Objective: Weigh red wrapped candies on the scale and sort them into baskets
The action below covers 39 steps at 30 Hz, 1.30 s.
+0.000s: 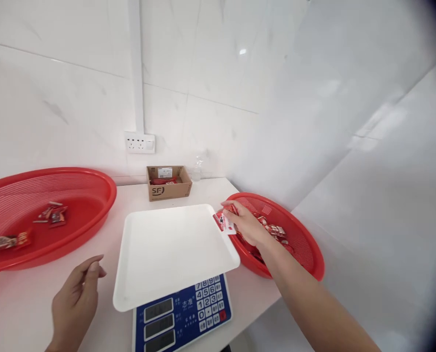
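My right hand [243, 222] is closed on a small red-and-white snack packet [226, 224], at the right edge of the white weighing tray [174, 254]. Behind that hand sits a red plastic basket [315, 252] with several red packets [274, 230] in it. The tray rests on a digital scale [183, 318] with a blue keypad panel; nothing lies on the tray's white surface. To the left of the scale, my left hand [76, 298] hovers over the table, fingers curled together with the thumb against them and nothing visible in the grip.
Another red basket [104, 208] at the left holds a few packets [56, 216]. Against the wall stand a small cardboard box [170, 191] with red packets inside and a clear plastic bottle [197, 168]. A wall socket [140, 143] is above the white table [133, 194].
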Available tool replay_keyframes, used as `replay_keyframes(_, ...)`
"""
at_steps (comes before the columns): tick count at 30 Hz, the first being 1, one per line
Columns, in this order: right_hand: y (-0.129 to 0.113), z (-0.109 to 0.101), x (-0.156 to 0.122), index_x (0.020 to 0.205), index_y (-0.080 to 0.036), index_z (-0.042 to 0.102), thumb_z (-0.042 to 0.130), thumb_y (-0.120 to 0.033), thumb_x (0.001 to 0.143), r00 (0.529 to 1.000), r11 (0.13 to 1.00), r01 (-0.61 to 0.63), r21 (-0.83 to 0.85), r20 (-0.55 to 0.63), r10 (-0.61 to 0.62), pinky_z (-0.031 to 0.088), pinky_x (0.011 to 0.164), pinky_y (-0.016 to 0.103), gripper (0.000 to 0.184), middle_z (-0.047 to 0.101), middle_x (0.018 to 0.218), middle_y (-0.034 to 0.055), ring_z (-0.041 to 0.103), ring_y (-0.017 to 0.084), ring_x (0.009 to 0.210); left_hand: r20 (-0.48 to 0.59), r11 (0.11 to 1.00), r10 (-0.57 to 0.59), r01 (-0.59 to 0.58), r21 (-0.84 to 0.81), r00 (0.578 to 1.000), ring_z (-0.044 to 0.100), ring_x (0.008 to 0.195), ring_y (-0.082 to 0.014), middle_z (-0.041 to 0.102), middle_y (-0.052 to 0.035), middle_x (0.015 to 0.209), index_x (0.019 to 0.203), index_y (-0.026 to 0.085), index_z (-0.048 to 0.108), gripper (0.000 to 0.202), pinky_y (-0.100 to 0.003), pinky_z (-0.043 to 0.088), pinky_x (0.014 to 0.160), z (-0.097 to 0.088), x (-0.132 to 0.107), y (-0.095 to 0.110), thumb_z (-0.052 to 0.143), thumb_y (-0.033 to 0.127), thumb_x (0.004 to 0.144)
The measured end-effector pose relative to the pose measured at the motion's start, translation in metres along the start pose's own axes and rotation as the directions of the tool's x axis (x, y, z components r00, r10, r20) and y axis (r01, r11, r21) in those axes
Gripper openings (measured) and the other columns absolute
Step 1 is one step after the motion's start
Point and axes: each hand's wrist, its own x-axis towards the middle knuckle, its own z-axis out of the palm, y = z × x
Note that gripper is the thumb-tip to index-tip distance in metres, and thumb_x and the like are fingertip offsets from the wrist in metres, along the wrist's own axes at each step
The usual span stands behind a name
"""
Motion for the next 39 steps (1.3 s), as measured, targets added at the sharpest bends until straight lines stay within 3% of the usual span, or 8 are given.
replay_keyframes(4, -0.015, 0.054, 0.005, 0.106, -0.023, 0.052, 0.048, -0.036, 0.084, 0.987, 0.994, 0.016, 0.110, 0.160, -0.034, 0.054, 0.069, 0.029, 0.026, 0.061, 0.094, 0.0021, 0.060, 0.013, 0.082, 0.013, 0.999, -0.003, 0.003, -0.037, 1.000, 0.058, 0.061, -0.0150, 0.061, 0.0008, 0.067, 0.093, 0.021, 0.062, 0.036, -0.025, 0.047, 0.059, -0.002, -0.002, 0.011, 0.043, 0.048, 0.079)
replay_keyframes(8, -0.020, 0.077, 0.009, 0.111, -0.024, 0.050, 0.049, -0.032, 0.084, 0.982, 0.991, 0.033, 0.127, 0.178, -0.056, 0.055, 0.069, 0.027, 0.028, 0.058, 0.110, 0.0037, 0.059, 0.012, 0.089, -0.002, 0.998, 0.013, -0.013, -0.060, 1.000, 0.059, 0.065, -0.0155, 0.061, 0.0000, 0.067, 0.093, 0.021, 0.062, 0.035, -0.024, 0.047, 0.059, -0.003, -0.003, 0.010, 0.043, 0.047, 0.081)
replay_keyframes(13, -0.018, 0.078, 0.008, 0.106, -0.022, 0.054, 0.054, -0.031, 0.080, 0.990, 0.998, 0.044, 0.038, 0.132, -0.048, 0.049, 0.049, 0.021, 0.028, 0.064, 0.092, 0.0019, 0.057, 0.010, 0.063, 0.010, 0.996, 0.012, -0.012, -0.088, 1.000, 0.058, 0.061, -0.0146, 0.061, 0.0003, 0.066, 0.092, 0.021, 0.063, 0.034, -0.022, 0.046, 0.054, -0.006, -0.005, 0.011, 0.044, 0.047, 0.082)
replay_keyframes(18, -0.010, 0.076, 0.010, 0.116, -0.023, 0.050, 0.053, -0.032, 0.079, 0.997, 0.998, 0.064, -0.021, 0.042, -0.063, 0.046, 0.045, 0.021, 0.038, 0.062, 0.080, -0.0024, 0.050, 0.007, 0.048, 0.013, 0.995, 0.008, -0.006, -0.102, 1.000, 0.056, 0.057, -0.0139, 0.061, 0.0007, 0.065, 0.092, 0.021, 0.062, 0.035, -0.022, 0.045, 0.050, -0.008, -0.006, 0.015, 0.044, 0.049, 0.082)
replay_keyframes(24, -0.004, 0.078, 0.011, 0.114, -0.022, 0.052, 0.047, -0.032, 0.081, 0.996, 0.995, 0.090, -0.041, 0.033, -0.089, 0.055, 0.072, 0.029, 0.034, 0.060, 0.097, 0.0022, 0.062, 0.013, 0.079, 0.004, 0.995, 0.005, -0.005, -0.103, 1.000, 0.057, 0.057, -0.0144, 0.061, 0.0002, 0.064, 0.092, 0.020, 0.062, 0.036, -0.022, 0.046, 0.051, -0.009, -0.004, 0.016, 0.043, 0.049, 0.082)
replay_keyframes(30, -0.005, 0.076, 0.004, 0.112, -0.023, 0.056, 0.055, -0.016, 0.070, 0.992, 0.983, 0.119, -0.141, -0.010, -0.122, 0.039, 0.098, 0.038, 0.042, 0.054, 0.119, 0.0046, 0.054, 0.017, 0.105, 0.024, 0.994, -0.012, 0.014, -0.107, 1.000, 0.057, 0.057, -0.0146, 0.061, -0.0002, 0.065, 0.091, 0.020, 0.062, 0.036, -0.023, 0.046, 0.051, -0.009, -0.004, 0.015, 0.043, 0.049, 0.082)
replay_keyframes(35, -0.009, 0.074, 0.000, 0.110, -0.023, 0.057, 0.054, -0.018, 0.071, 0.992, 0.982, 0.120, -0.143, -0.018, -0.124, 0.040, 0.097, 0.038, 0.039, 0.060, 0.113, 0.0036, 0.056, 0.018, 0.105, 0.020, 0.995, -0.007, 0.009, -0.095, 1.000, 0.059, 0.060, -0.0153, 0.061, -0.0002, 0.065, 0.091, 0.020, 0.063, 0.036, -0.023, 0.047, 0.053, -0.008, -0.003, 0.017, 0.044, 0.049, 0.081)
replay_keyframes(39, -0.010, 0.078, -0.002, 0.111, -0.022, 0.055, 0.054, -0.026, 0.075, 0.996, 0.992, 0.084, -0.098, 0.031, -0.081, 0.053, 0.077, 0.035, 0.036, 0.064, 0.099, 0.0034, 0.065, 0.016, 0.081, 0.031, 0.996, -0.009, 0.012, -0.093, 0.999, 0.059, 0.060, -0.0155, 0.062, -0.0004, 0.065, 0.091, 0.020, 0.063, 0.035, -0.023, 0.047, 0.053, -0.009, -0.002, 0.017, 0.044, 0.048, 0.081)
